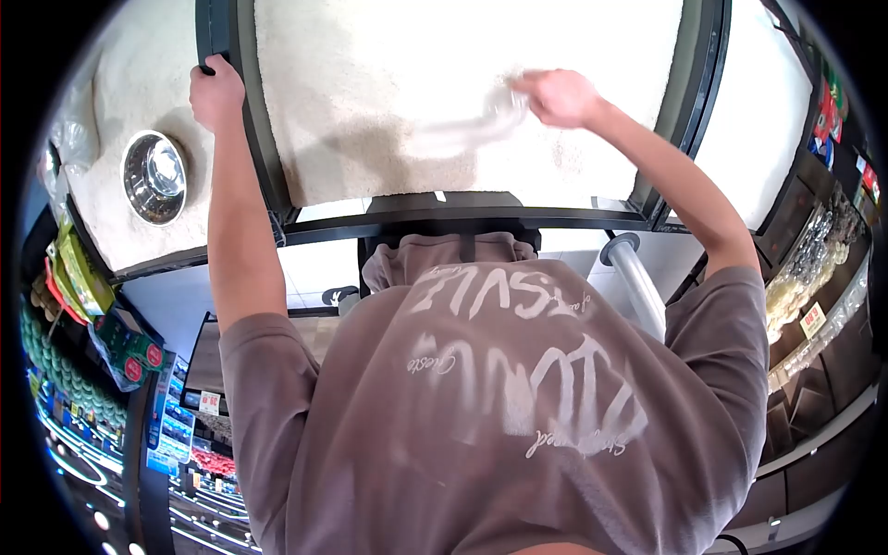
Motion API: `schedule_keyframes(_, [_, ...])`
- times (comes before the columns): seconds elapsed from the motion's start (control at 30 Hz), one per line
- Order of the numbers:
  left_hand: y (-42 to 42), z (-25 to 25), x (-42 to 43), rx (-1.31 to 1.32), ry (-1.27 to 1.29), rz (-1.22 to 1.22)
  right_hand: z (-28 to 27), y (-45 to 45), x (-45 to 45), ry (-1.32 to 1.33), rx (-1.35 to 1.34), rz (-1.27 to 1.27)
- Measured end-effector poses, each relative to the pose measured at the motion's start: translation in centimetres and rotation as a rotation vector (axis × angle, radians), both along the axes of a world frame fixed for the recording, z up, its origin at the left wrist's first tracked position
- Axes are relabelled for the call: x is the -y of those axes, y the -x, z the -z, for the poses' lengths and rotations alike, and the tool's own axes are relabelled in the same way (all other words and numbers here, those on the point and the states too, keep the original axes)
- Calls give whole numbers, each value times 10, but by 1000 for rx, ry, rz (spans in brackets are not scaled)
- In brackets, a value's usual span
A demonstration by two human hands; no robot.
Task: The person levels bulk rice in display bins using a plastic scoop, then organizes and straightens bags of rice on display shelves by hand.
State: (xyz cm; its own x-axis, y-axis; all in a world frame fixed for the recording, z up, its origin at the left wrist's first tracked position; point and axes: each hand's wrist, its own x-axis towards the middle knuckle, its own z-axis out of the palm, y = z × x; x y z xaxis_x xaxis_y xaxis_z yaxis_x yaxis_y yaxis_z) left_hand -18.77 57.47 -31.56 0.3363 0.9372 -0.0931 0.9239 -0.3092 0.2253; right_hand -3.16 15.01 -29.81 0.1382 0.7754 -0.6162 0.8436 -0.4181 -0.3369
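Note:
My left hand [219,92] is closed around the black frame bar [215,28] at the upper left. Over the pale, rough-looking surface [370,83] inside the frame, my right hand [559,98] grips a whitish, partly see-through tool [472,132]. Motion smears this tool, so its exact kind cannot be made out. It extends leftward and down from my fingers, and shadows fall on the surface to its left. I cannot tell whether the tool touches the surface. Small dark specks lie near my right hand.
A shiny metal bowl [154,178] stands in the left section, beyond my left forearm. Clear plastic [79,125] lies at that section's far left. The frame's front rail [462,222] runs close to my body. Shelves with packaged goods [823,250] flank both sides.

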Motion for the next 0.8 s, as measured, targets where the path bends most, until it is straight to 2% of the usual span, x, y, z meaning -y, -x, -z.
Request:
schedule_keyframes(0.03, [0,1,0,12,-6,4,-6,-9,-7,38,25,87])
schedule_keyframes(0.1, [-1,-1,2,-6,1,4,14,-34,-9,-178,183,234])
schedule_keyframes(0.17, [-1,-1,2,-24,9,7,9,-52,-17,-210,267,356])
schedule_keyframes(0.2, [-1,0,1,-25,3,0,1,-52,-19,-96,271,367])
schedule_keyframes(0.23, [-1,1,0,-26,-3,-7,6,-47,-8,-91,271,376])
schedule_keyframes(0.3, [-1,1,0,-39,-3,-7,23,-29,27,-102,222,232])
schedule_keyframes(0.37, [-2,-2,2,-32,11,-18,14,1,52,2,138,137])
schedule_keyframes(0.43, [0,-1,2,-29,9,-17,-12,25,60,130,-21,170])
schedule_keyframes(0.53, [0,4,-2,-17,-14,-1,-17,52,69,49,-29,238])
schedule_keyframes(0.6, [1,7,-5,-13,-32,16,-9,64,54,-105,-24,269])
schedule_keyframes(0.67, [2,7,-5,-18,-39,27,1,52,15,-57,-26,323])
schedule_keyframes(0.73, [3,6,-4,-22,-35,39,13,31,-27,-129,55,351])
schedule_keyframes(0.8, [0,2,-2,-10,-29,26,6,12,-65,-166,148,246])
